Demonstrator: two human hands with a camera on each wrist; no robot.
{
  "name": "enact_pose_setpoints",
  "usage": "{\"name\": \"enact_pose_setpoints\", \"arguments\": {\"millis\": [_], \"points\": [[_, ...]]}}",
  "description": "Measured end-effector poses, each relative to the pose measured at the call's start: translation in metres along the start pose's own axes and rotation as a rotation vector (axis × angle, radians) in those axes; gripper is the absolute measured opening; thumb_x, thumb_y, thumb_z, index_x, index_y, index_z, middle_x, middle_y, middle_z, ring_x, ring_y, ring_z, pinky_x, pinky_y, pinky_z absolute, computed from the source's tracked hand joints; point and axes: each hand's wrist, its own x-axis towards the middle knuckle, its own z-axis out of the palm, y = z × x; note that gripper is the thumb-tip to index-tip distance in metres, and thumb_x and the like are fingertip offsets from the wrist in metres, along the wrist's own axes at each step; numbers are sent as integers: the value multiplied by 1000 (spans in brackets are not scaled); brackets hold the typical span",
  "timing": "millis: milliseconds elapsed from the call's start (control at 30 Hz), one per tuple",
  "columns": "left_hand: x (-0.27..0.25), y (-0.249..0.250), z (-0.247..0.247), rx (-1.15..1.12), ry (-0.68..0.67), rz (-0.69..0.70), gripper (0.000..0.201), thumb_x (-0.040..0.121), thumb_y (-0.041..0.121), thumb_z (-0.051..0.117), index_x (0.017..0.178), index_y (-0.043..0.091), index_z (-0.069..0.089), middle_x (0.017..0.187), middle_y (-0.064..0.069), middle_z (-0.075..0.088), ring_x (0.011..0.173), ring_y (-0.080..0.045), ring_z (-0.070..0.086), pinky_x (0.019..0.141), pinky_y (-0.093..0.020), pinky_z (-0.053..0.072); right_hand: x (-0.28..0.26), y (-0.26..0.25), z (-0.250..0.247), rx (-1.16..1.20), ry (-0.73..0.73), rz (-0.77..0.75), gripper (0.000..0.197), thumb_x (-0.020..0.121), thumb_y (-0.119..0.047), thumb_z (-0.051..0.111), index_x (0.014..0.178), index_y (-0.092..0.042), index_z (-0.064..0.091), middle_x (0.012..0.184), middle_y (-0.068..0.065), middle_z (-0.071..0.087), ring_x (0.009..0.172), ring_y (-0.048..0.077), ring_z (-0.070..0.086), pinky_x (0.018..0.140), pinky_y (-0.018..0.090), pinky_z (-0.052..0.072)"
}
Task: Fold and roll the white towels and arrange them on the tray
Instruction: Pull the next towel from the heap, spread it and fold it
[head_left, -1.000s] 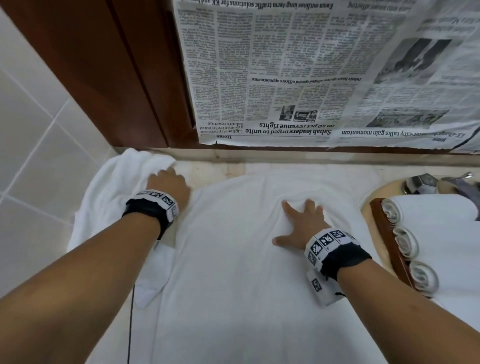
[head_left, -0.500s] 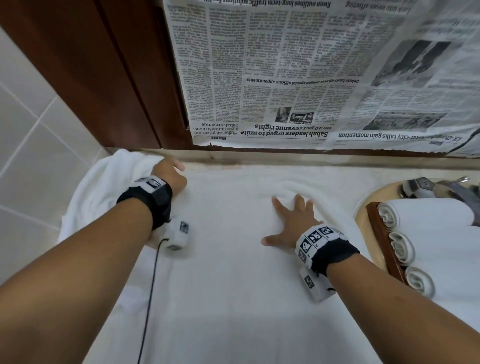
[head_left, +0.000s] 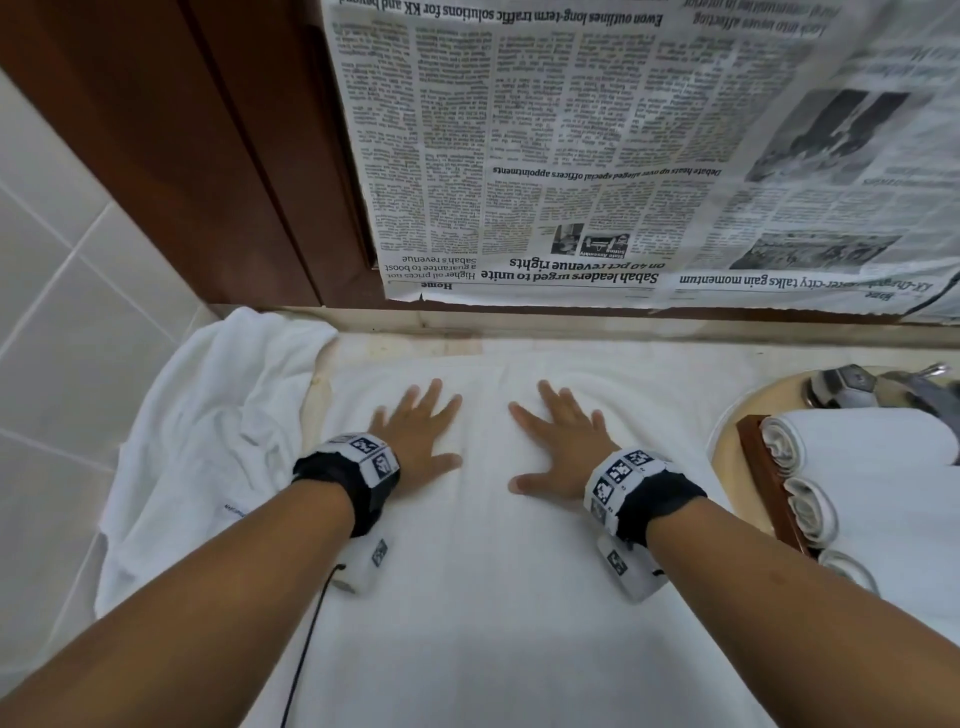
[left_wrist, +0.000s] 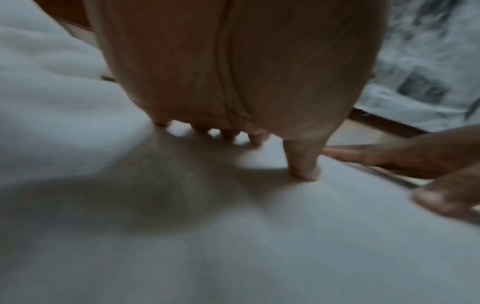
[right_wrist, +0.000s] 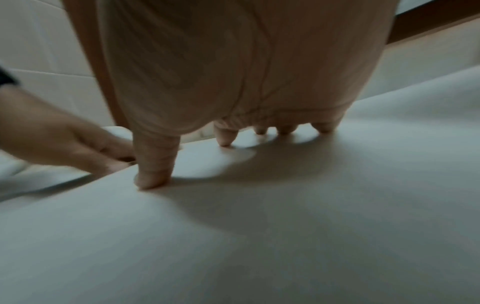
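- A white towel (head_left: 467, 597) lies spread flat over the worktop (head_left: 571, 332), covering most of it from the near edge to just short of the far edge.
- The left hand (head_left: 418, 441) rests palm down on the far part of that towel, its fingers (head_left: 434, 400) straight and spread, thumb pointing right.
- The right hand (head_left: 563, 447) lies flat on the same towel just beside the left one, fingers (head_left: 550, 402) likewise straight and fanned apart, thumb pointing left. The two hands are near each other but do not touch.
- From the left wrist view the left hand (left_wrist: 233, 72) bears on the cloth with fingertips and thumb (left_wrist: 303, 164), and the picture is blurred; the right wrist view shows the right hand (right_wrist: 246, 72) pressing in the same way, thumb (right_wrist: 155, 164) planted on the towel.
- Neither hand holds or pinches anything.
- A second white towel (head_left: 208, 441) sits crumpled at the far left of the worktop, against the tiled wall (head_left: 62, 338).
- At the right a brown wooden tray (head_left: 766, 488) carries rolled white towels (head_left: 857, 452) side by side, their spiral ends facing left.
- Beyond the tray stands a metal tap (head_left: 852, 387).
- Sheets of newspaper (head_left: 623, 156) hang upside down on the far wall, beside a dark wooden panel (head_left: 182, 130).
- Both wrists wear black bands with printed square markers (head_left: 623, 467).
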Motion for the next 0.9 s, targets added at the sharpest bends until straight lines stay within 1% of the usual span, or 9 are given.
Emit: {"name": "enact_pose_setpoints", "arguments": {"millis": [133,233,300,367,500,633,733,800,900], "points": [[-3,-51,3,-45,74,-215,95,86,78,36,152,37,-19,157,0,-34,148,-32,-21,118,-54,2,6,63,-18,-3,47,309,97,82,-86,29,154,-40,-16,160,1,-32,150,31,-19,121,56,2],[0,-63,-9,-19,28,-273,96,89,75,36,153,30,-19,158,-8,-32,148,-38,-19,119,-52,4,10,85,-32,34,25,507,98,85,-83,30,157,-32,-13,161,6,-29,150,34,-18,121,57,1],[11,-47,-19,-25,74,-310,92,93,68,37,155,25,-16,159,-11,-28,149,-39,-14,120,-51,7,19,63,-37,-14,106,482,95,89,-79,30,158,-29,-11,162,11,-26,150,35,-19,120,56,-2],[21,-15,-24,-60,165,-230,81,99,58,36,156,27,-12,161,-10,-24,150,-36,-10,120,-50,10,27,25,-33,-5,189,325,85,94,-71,31,157,-31,-9,162,10,-24,150,33,-18,120,55,-3],[22,15,-3,-48,40,-17,69,100,58,29,154,39,-9,162,0,-24,150,-30,-15,118,-53,4,33,-17,0,4,58,31,73,97,-67,29,156,-41,-6,162,1,-28,151,29,-19,119,54,-3],[-2,-49,5,-85,124,-294,93,74,85,16,152,43,-12,161,1,-27,149,-31,-16,118,-49,1,26,52,-11,29,88,313,79,93,-74,26,155,-42,-10,163,0,-26,151,31,-16,121,55,0],[-9,-76,-8,-117,106,-418,84,91,74,28,155,36,-11,161,-6,-26,149,-35,-15,121,-50,3,17,89,-32,53,82,493,81,93,-72,28,157,-35,-6,163,6,-23,151,35,-14,121,56,3],[0,-55,-17,-89,188,-442,80,96,64,32,156,31,-9,161,-11,-23,149,-37,-12,120,-53,7,21,70,-39,-27,144,454,80,96,-68,28,158,-31,-6,163,12,-22,151,36,-15,121,55,1],[19,10,-22,-103,211,-247,70,102,53,30,156,30,-8,162,-9,-21,150,-35,-13,118,-54,7,33,5,-31,-30,212,215,72,101,-58,31,158,-32,-4,163,11,-20,151,35,-15,120,54,1]]}}
